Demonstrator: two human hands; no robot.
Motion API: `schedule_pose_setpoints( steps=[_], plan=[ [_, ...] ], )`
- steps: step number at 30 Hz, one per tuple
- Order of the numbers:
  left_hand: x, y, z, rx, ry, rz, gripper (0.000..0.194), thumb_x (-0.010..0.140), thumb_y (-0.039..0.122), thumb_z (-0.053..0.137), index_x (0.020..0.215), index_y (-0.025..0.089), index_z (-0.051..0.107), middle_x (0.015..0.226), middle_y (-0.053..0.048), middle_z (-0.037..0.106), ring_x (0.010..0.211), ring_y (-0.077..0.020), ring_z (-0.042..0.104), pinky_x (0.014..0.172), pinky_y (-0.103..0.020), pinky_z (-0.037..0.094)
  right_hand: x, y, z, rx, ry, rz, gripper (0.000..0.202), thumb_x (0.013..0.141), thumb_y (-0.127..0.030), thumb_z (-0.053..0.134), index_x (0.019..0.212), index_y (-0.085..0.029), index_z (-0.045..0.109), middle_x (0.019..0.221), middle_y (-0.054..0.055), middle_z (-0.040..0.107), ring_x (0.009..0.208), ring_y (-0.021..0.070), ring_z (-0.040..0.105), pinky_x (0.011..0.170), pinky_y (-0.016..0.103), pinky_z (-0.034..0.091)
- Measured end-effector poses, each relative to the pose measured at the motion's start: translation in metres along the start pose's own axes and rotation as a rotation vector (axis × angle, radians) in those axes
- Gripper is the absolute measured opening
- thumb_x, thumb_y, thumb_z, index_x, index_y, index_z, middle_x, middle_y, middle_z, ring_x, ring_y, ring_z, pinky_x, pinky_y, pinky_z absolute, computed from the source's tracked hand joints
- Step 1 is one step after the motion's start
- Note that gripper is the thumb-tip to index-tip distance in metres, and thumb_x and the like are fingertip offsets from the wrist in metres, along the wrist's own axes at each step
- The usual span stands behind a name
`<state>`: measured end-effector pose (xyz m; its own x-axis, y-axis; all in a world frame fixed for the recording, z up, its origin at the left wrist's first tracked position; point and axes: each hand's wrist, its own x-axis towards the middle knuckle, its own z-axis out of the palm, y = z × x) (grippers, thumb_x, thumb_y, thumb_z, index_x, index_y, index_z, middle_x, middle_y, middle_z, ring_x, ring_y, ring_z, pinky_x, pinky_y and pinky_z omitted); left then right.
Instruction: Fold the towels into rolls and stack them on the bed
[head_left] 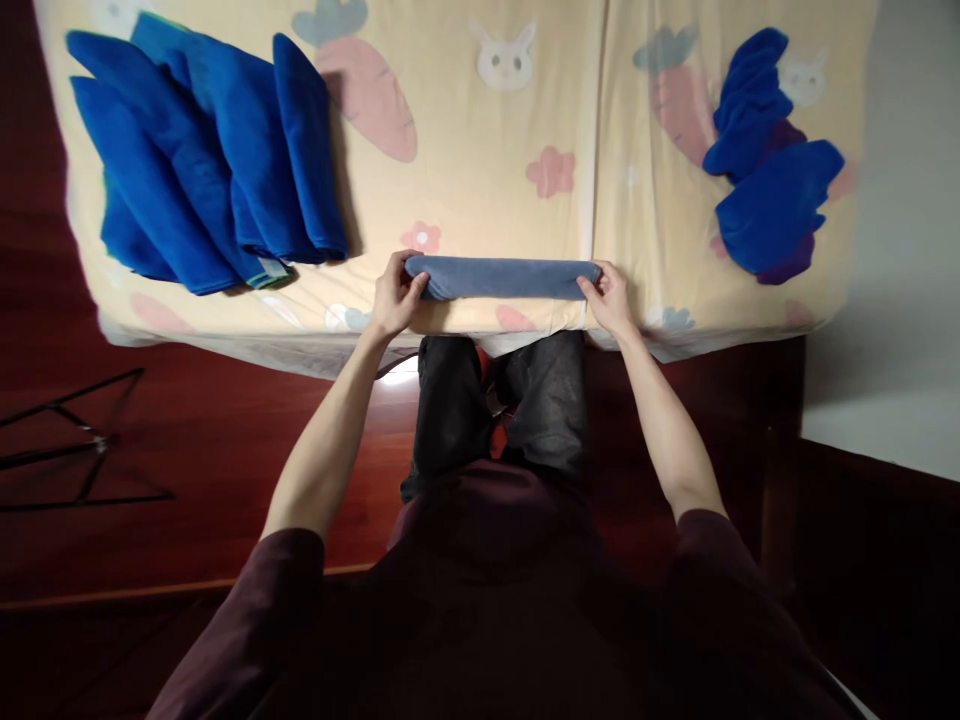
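A grey-blue towel, rolled or folded into a long narrow strip, lies level across the front of the bed. My left hand grips its left end, thumb on top and fingers behind. At the other end, my right hand pinches the towel the same way. The strip looks taut and straight between them. Whether it rests on the sheet or is held slightly above it, I cannot tell.
Several rolled blue towels lie side by side at the bed's left. Crumpled blue and purple cloths sit at the right. The patterned sheet covers the bed. A black metal stand is on the floor at left; a pale wall is at right.
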<state>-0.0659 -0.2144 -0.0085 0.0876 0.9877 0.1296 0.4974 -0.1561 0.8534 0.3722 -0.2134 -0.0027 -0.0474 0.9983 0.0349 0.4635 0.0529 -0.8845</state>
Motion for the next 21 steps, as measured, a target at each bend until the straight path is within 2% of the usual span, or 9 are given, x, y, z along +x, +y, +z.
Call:
schedule_pose_setpoints(
  steps=[2, 5, 10, 14, 16, 19, 21],
  plan=[
    [0.002, -0.008, 0.005, -0.03, -0.013, -0.038, 0.068, 0.097, 0.075, 0.058, 0.136, 0.021, 0.058, 0.104, -0.01, 0.069, 0.097, -0.0264, 0.073, 0.092, -0.043, 0.061, 0.003, 0.003, 0.004, 0.012, -0.006, 0.019, 0.064, 0.097, -0.073, 0.064, 0.139, -0.024, 0.063, 0.106, 0.008, 0.072, 0.111, 0.0282, 0.073, 0.102, 0.048, 0.064],
    [0.007, -0.016, 0.007, -0.026, -0.047, -0.095, 0.07, 0.097, 0.075, 0.056, 0.139, 0.019, 0.057, 0.109, -0.013, 0.07, 0.102, -0.027, 0.072, 0.096, -0.044, 0.061, 0.006, 0.001, 0.006, -0.048, -0.006, 0.071, 0.064, 0.1, -0.072, 0.061, 0.142, -0.023, 0.062, 0.102, 0.007, 0.073, 0.107, 0.0278, 0.074, 0.102, 0.049, 0.065],
    [0.015, -0.017, 0.004, 0.018, -0.099, -0.14, 0.068, 0.094, 0.07, 0.059, 0.136, 0.017, 0.06, 0.117, -0.015, 0.072, 0.108, -0.0282, 0.072, 0.1, -0.043, 0.06, 0.011, -0.005, 0.003, -0.201, -0.026, 0.123, 0.065, 0.103, -0.072, 0.054, 0.137, -0.018, 0.066, 0.095, 0.009, 0.073, 0.102, 0.0288, 0.076, 0.104, 0.049, 0.064],
    [0.013, -0.012, 0.003, -0.009, -0.089, -0.146, 0.072, 0.095, 0.073, 0.062, 0.141, 0.018, 0.058, 0.12, -0.016, 0.073, 0.11, -0.028, 0.074, 0.098, -0.041, 0.061, 0.01, -0.008, 0.007, -0.301, -0.035, 0.065, 0.069, 0.106, -0.072, 0.045, 0.145, -0.017, 0.062, 0.112, 0.013, 0.074, 0.116, 0.0304, 0.073, 0.112, 0.049, 0.06],
    [0.007, -0.009, 0.001, -0.032, -0.097, -0.139, 0.082, 0.092, 0.077, 0.064, 0.148, 0.018, 0.055, 0.126, -0.018, 0.072, 0.113, -0.0292, 0.074, 0.098, -0.042, 0.062, 0.007, -0.011, 0.012, -0.33, -0.01, 0.067, 0.07, 0.108, -0.071, 0.041, 0.15, -0.018, 0.058, 0.123, 0.016, 0.074, 0.124, 0.0313, 0.07, 0.116, 0.05, 0.056],
    [-0.001, -0.004, -0.004, -0.013, -0.142, -0.115, 0.109, 0.077, 0.084, 0.077, 0.158, 0.017, 0.048, 0.135, -0.022, 0.069, 0.113, -0.0316, 0.074, 0.096, -0.042, 0.063, 0.002, -0.014, 0.021, -0.356, 0.038, 0.112, 0.069, 0.109, -0.069, 0.038, 0.156, -0.02, 0.053, 0.139, 0.018, 0.07, 0.135, 0.0338, 0.066, 0.121, 0.053, 0.052],
    [-0.005, -0.003, -0.008, 0.03, -0.151, -0.11, 0.119, 0.068, 0.084, 0.084, 0.16, 0.017, 0.047, 0.133, -0.02, 0.07, 0.106, -0.0299, 0.075, 0.092, -0.04, 0.064, 0.0, -0.016, 0.027, -0.403, 0.023, 0.137, 0.071, 0.109, -0.069, 0.039, 0.16, -0.021, 0.049, 0.15, 0.019, 0.064, 0.141, 0.0357, 0.062, 0.123, 0.055, 0.049]
  ],
)
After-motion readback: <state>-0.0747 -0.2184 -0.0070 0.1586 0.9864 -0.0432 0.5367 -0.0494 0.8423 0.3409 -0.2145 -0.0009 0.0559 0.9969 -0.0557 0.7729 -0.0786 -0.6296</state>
